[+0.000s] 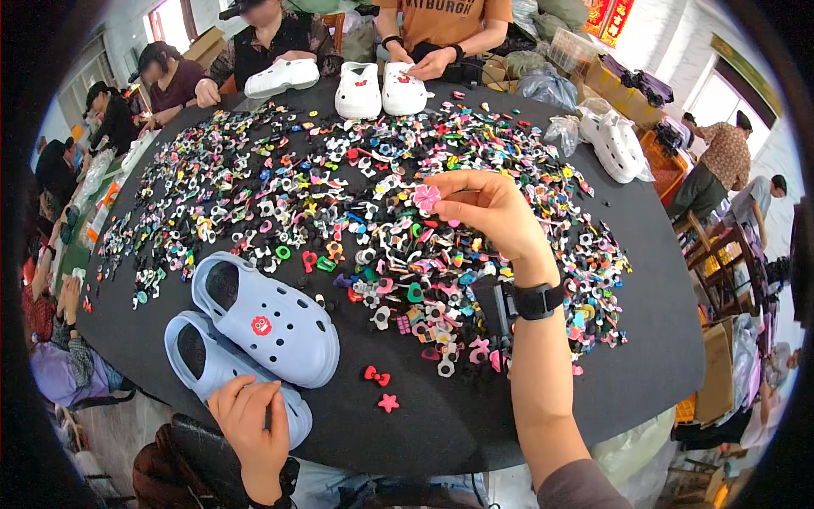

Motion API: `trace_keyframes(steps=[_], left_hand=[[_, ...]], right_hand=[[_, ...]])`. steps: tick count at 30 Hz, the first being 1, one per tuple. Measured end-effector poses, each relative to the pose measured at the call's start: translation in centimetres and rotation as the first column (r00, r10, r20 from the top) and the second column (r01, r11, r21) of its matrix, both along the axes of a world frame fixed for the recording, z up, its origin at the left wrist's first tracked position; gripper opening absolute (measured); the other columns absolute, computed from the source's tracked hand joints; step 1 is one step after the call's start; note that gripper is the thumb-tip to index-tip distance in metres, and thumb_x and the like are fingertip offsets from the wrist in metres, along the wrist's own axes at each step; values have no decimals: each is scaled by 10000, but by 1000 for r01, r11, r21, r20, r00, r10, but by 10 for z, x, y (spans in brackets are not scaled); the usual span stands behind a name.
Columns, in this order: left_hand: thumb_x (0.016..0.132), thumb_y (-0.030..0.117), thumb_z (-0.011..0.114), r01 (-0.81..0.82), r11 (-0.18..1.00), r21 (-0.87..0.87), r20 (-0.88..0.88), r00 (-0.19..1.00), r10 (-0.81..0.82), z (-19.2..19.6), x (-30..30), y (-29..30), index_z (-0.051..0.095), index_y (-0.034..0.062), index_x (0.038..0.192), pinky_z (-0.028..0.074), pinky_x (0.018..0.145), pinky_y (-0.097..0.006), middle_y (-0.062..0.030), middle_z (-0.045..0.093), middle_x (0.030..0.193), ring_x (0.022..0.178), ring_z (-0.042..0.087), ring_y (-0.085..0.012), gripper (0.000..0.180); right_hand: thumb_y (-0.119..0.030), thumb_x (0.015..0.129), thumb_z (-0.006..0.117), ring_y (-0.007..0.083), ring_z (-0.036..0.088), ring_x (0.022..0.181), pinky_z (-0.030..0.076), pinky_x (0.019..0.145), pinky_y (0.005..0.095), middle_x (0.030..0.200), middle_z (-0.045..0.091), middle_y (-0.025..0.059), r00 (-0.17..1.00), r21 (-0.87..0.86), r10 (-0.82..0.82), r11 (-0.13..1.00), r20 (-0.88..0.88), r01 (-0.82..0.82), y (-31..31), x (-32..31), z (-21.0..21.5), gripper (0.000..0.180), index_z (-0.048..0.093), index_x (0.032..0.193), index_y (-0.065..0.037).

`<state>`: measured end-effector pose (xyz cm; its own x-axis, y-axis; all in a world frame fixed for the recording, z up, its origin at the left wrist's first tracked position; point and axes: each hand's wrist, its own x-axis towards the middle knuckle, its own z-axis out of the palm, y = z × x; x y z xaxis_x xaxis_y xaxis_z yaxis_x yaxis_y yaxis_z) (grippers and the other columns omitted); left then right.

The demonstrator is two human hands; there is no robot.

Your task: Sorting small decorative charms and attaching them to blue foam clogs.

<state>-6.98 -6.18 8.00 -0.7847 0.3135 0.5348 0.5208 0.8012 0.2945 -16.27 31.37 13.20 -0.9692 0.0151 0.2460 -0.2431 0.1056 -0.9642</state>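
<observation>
Raised above a black round table (pixel 475 416), right hand (pixel 487 212) with fingers pinched together on a pink flower-shaped shoe charm (pixel 426 198), held at the fingertips on the hand's left side. Beneath and all around that hand, a dense scatter of small multicoloured shoe charms (pixel 280 204) spread across the tabletop. On the right wrist, a black watch (pixel 538 300). Lower left, left hand (pixel 252 420) resting with fingers curled over the toe of the nearer of 2 pale blue clogs (pixel 216 360), grip loose rather than clamped. Just beyond it, touching alongside, the second pale blue clog (pixel 267 316) bearing 1 red charm (pixel 261 325) on its upper. To the right of the left hand, lying apart from the main heap, a red bow charm (pixel 376 375) and a pink star charm (pixel 388 403). Far past the right hand, 2 white clogs (pixel 380 89) before another person's hands (pixel 428 64) at the table's opposite edge
</observation>
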Motion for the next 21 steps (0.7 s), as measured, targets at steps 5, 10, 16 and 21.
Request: trace_keyframes(steps=[5,10,16,21], left_hand=[[776,74,683,-14,1000,4,-17,1000,14,2,-3,-8,695,45,889,369,882,-414,-65,677,867,975,592,-263,117],[748,23,714,29,999,46,-61,998,-26,5,-8,-3,694,68,828,413,858,-388,-49,666,837,920,616,-249,94],[689,27,753,207,974,95,-183,965,-187,3,6,-11,681,67,838,467,782,-413,-48,666,818,850,646,-256,169],[675,29,753,270,952,146,-183,953,-243,-14,37,-12,686,70,837,487,739,-392,-41,673,819,823,654,-245,180]], right_hand=[[12,826,713,108,681,844,533,736,219,966,699,39,999,-38,48,998,6,-48,-9,2,8,292,681,1115,-19],[42,814,724,134,697,844,545,723,233,925,712,66,977,-149,214,966,-1,-212,-41,1,5,261,649,1056,-20],[33,807,739,88,661,805,523,712,218,887,684,21,848,-158,509,859,149,-487,-130,10,-12,232,628,999,-34],[26,798,754,63,632,791,502,711,204,867,662,-8,814,-174,535,845,226,-506,-168,22,-32,225,626,968,-48]])
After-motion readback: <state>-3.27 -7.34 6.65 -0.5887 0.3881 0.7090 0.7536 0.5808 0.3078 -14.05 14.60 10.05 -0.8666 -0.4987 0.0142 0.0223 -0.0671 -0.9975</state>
